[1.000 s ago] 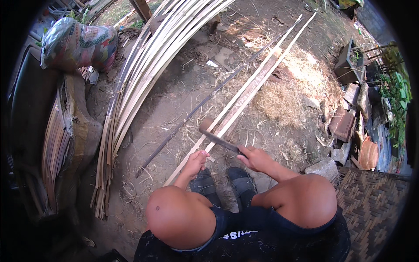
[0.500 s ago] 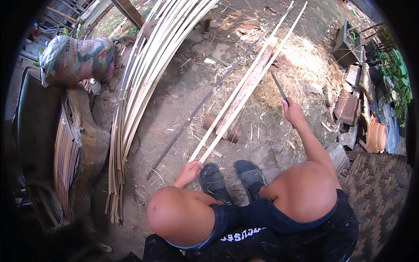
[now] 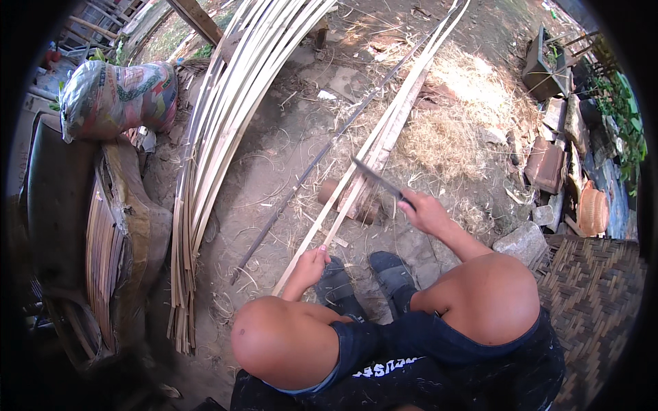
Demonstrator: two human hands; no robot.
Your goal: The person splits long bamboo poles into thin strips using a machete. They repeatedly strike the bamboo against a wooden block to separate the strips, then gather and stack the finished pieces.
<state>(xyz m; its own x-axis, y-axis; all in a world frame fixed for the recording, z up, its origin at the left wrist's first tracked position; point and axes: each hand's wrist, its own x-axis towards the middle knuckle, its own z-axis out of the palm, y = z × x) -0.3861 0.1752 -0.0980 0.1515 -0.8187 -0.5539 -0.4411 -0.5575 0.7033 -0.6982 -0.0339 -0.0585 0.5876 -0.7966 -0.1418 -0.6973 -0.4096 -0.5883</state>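
My left hand (image 3: pixel 308 270) is closed around the near end of a pale bamboo strip (image 3: pixel 336 229), just in front of my left foot. A second bamboo strip (image 3: pixel 310 244) runs beside it on the left, its near end passing by my left wrist; whether the fingers also touch it, I cannot tell. Both strips stretch away over a narrow wooden plank (image 3: pixel 389 140), which rests on a short log (image 3: pixel 364 209). My right hand (image 3: pixel 426 212) grips a knife (image 3: pixel 379 179) by its handle. The dark blade points left and away, over the strips; contact is unclear.
A large bundle of bamboo strips (image 3: pixel 229 103) lies on the left. A thin dark rod (image 3: pixel 301 179) is left of the plank. Fibre shavings (image 3: pixel 439 140) cover the ground at right. A stuffed sack (image 3: pixel 120 99), broken blocks (image 3: pixel 545 164) and a woven mat (image 3: pixel 589 294) surround me.
My right hand has brought the knife left and nearer, from over the shavings to the strips. My left hand has shifted right, and the left strip's end sits nearer me. The strips are closer together.
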